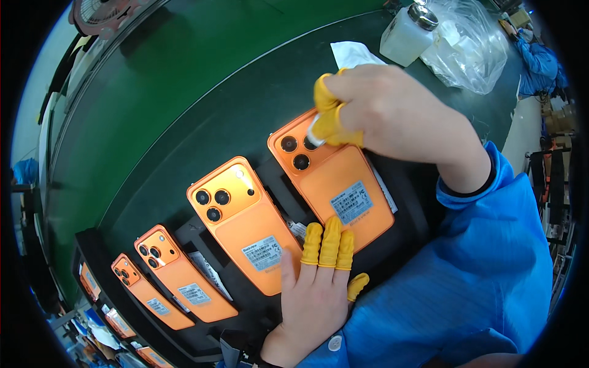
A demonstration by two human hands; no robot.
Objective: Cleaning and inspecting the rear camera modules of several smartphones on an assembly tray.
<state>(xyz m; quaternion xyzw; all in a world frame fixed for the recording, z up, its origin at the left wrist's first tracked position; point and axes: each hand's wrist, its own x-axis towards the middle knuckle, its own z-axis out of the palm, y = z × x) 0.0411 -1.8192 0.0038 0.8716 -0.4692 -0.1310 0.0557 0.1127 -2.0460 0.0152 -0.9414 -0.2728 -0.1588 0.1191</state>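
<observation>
Several orange phones lie back up in a black tray (405, 227). My right hand (383, 107), in yellow finger cots, pinches a small white wipe (315, 134) against the camera area of the rightmost phone (343, 165), covering part of its lenses. My left hand (316, 300) lies with fingers stretched out. Its yellow-covered fingertips rest at the lower end of that same phone. Left of it lies a second orange phone (239, 224), whose lower edge my left hand partly overlaps. Two more phones, a third (184, 276) and a fourth (150, 294), lie farther left.
A white pump bottle (406, 37) with a metal top and a clear plastic bag (469, 49) stand at the far right. White tissue (356, 54) lies behind my right hand. More phones (119, 322) show at lower left. A fan (101, 15) stands far left; a person in blue (540, 64) is far right.
</observation>
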